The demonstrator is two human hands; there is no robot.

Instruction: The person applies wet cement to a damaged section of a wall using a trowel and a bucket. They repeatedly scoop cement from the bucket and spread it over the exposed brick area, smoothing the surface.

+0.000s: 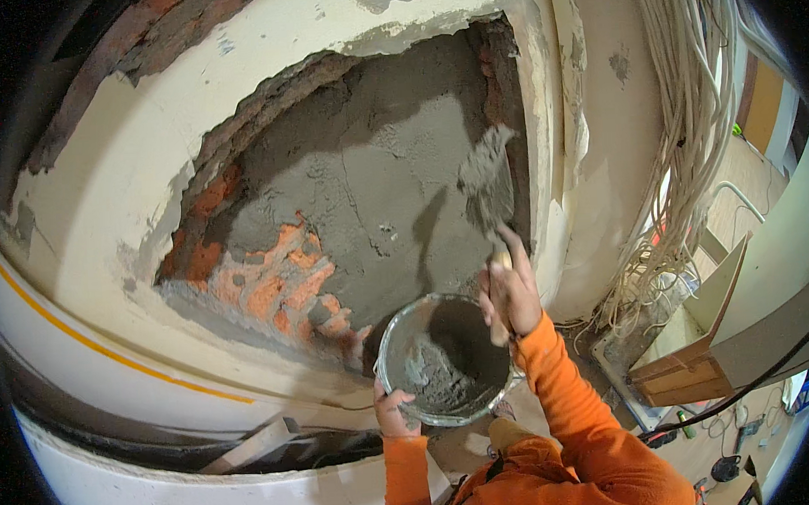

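My right hand (513,295) is closed round the wooden handle of a trowel (489,190), whose blade carries a lump of grey mortar. The blade is over the right part of a recess in the wall, where wet grey mortar (365,173) covers most of the surface. At the recess's lower left, bare orange brick (279,280) shows. With my left hand (396,412) I grip the rim of a round bucket (399,329) at its left side. Some mortar (442,382) lies inside the bucket.
A thick bundle of pale cables (688,132) hangs down the wall at the right. Below it stands a wooden cabinet or drawer unit (698,348). Tools and cords (734,459) lie on the floor at lower right. A white ledge (180,483) runs along the lower left.
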